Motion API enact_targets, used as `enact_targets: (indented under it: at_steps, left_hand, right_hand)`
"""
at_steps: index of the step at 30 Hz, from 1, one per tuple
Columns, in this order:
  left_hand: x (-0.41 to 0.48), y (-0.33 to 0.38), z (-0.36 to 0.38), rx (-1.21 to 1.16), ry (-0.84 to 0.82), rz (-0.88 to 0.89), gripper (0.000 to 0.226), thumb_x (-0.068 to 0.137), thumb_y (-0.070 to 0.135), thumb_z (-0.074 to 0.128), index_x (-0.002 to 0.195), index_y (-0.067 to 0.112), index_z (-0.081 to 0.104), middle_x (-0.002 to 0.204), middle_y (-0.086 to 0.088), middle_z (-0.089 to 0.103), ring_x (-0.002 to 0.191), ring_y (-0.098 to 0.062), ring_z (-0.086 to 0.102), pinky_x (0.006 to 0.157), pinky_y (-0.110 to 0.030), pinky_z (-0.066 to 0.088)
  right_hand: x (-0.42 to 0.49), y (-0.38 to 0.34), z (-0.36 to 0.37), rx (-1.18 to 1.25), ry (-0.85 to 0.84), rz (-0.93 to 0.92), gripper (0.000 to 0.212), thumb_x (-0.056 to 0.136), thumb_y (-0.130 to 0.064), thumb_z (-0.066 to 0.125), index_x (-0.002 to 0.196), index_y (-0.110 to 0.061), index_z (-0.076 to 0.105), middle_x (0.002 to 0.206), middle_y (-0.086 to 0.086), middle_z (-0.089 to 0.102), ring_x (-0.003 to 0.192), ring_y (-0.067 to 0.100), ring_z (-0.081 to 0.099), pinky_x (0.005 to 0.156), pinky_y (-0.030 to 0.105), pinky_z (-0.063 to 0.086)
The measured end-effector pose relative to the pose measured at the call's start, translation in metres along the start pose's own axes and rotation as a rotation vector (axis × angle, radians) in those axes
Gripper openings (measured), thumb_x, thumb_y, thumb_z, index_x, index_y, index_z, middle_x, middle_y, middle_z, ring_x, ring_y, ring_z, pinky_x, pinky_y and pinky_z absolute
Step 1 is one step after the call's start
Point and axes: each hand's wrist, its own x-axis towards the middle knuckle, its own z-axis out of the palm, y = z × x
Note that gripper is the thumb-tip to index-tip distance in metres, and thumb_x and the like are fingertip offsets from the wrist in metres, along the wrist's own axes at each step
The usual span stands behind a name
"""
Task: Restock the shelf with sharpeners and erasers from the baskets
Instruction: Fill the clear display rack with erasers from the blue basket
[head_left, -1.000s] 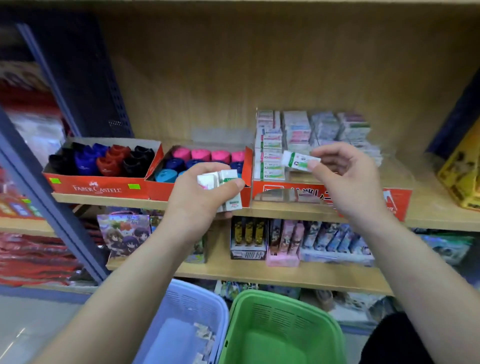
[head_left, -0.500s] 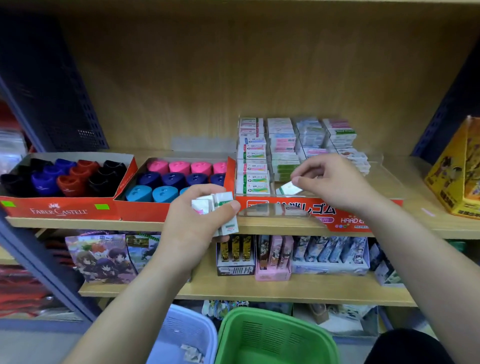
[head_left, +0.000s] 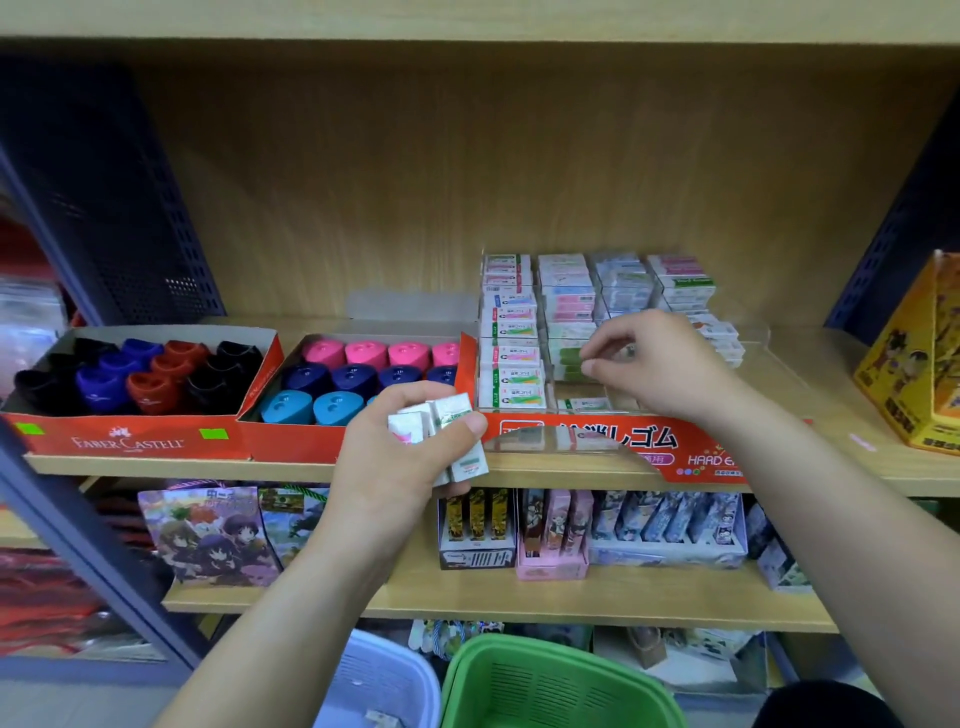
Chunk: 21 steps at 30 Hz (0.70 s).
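Place: a stationery shop.
Shelves (head_left: 156, 466): wooden, in tiers, stock facing out.
Cartons (head_left: 130, 441): red, branded, filled with sharpeners (head_left: 363, 353) sorted by colour.
Tray (head_left: 613, 439): wrapped erasers (head_left: 511, 358) stacked in rows.
Lower tier: illustrated packs (head_left: 665, 519) in display boxes.
Floor: plastic baskets (head_left: 519, 644).

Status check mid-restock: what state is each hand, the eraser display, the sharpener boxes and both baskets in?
left hand: grips a stack of erasers before the shelf edge.
right hand: fingertips at the eraser display's second column; grip unclear.
eraser display: first column full; second column's front slot holds one flat eraser.
sharpener boxes: open-topped, stocked.
green basket: visible part holds nothing.
blue basket: a small packet shows inside.
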Motion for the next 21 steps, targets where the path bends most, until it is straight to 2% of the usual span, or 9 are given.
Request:
enact_targets:
  at_steps: [2,4,7,9,12,16,21]
  left_hand:
    - [-0.001,0.0,0.0,-0.019,-0.004,-0.011,0.028,0.08,0.014,0.082,0.105,0.018,0.07,0.079,0.002,0.074,0.07,-0.013,0.072,0.056,-0.027,0.058]
    - [-0.002,0.001,0.001,-0.033,-0.009,-0.013,0.029,0.079,0.015,0.083,0.104,0.017,0.069,0.079,0.002,0.074,0.071,-0.014,0.072,0.057,-0.028,0.059]
    - [-0.005,0.002,0.002,-0.052,-0.018,-0.008,0.033,0.075,0.018,0.083,0.105,0.016,0.067,0.079,0.002,0.074,0.071,-0.014,0.073,0.057,-0.028,0.059]
    - [-0.008,0.003,0.002,-0.059,-0.026,0.0,0.04,0.07,0.024,0.082,0.106,0.015,0.067,0.081,0.0,0.073,0.071,-0.014,0.073,0.056,-0.027,0.058]
    - [-0.011,0.005,0.002,-0.056,-0.032,0.005,0.047,0.065,0.031,0.081,0.106,0.015,0.066,0.083,-0.004,0.074,0.07,-0.015,0.072,0.057,-0.027,0.058]
    - [-0.012,0.007,-0.003,-0.112,-0.028,-0.036,0.043,0.067,0.031,0.079,0.106,0.017,0.068,0.083,-0.003,0.077,0.069,-0.017,0.073,0.055,-0.026,0.058]
    - [-0.013,0.009,-0.007,-0.126,-0.066,-0.053,0.027,0.086,0.01,0.076,0.111,0.017,0.067,0.083,-0.009,0.076,0.07,-0.019,0.071,0.054,-0.025,0.057]
  right_hand:
    - [-0.015,-0.013,0.001,0.13,0.151,-0.018,0.009,0.09,-0.019,0.073,0.087,-0.028,0.075,0.081,-0.019,0.069,0.072,-0.014,0.059,0.063,0.004,0.038]
    - [-0.031,-0.033,0.006,0.315,0.169,-0.029,0.01,0.09,-0.018,0.073,0.087,-0.027,0.075,0.076,-0.014,0.07,0.069,-0.009,0.061,0.063,0.005,0.04]
    - [-0.055,-0.063,0.017,0.634,-0.065,-0.029,0.014,0.091,-0.018,0.072,0.101,-0.027,0.074,0.083,-0.004,0.075,0.069,0.006,0.066,0.062,0.019,0.049]
    - [-0.064,-0.075,0.024,0.749,-0.216,-0.016,0.031,0.089,-0.018,0.075,0.117,-0.029,0.068,0.088,0.001,0.074,0.072,0.014,0.069,0.059,0.025,0.054]
    - [-0.068,-0.083,0.036,0.832,-0.278,0.0,0.049,0.083,-0.007,0.08,0.125,-0.026,0.063,0.087,0.006,0.069,0.073,0.02,0.07,0.059,0.032,0.058]
    - [-0.069,-0.086,0.037,0.972,-0.252,0.064,0.033,0.089,0.002,0.071,0.114,-0.019,0.068,0.09,0.009,0.066,0.074,0.025,0.073,0.062,0.029,0.061]
    - [-0.073,-0.086,0.034,1.06,-0.259,0.122,0.022,0.096,0.0,0.061,0.111,-0.015,0.066,0.094,0.007,0.064,0.077,0.031,0.075,0.065,0.032,0.063]
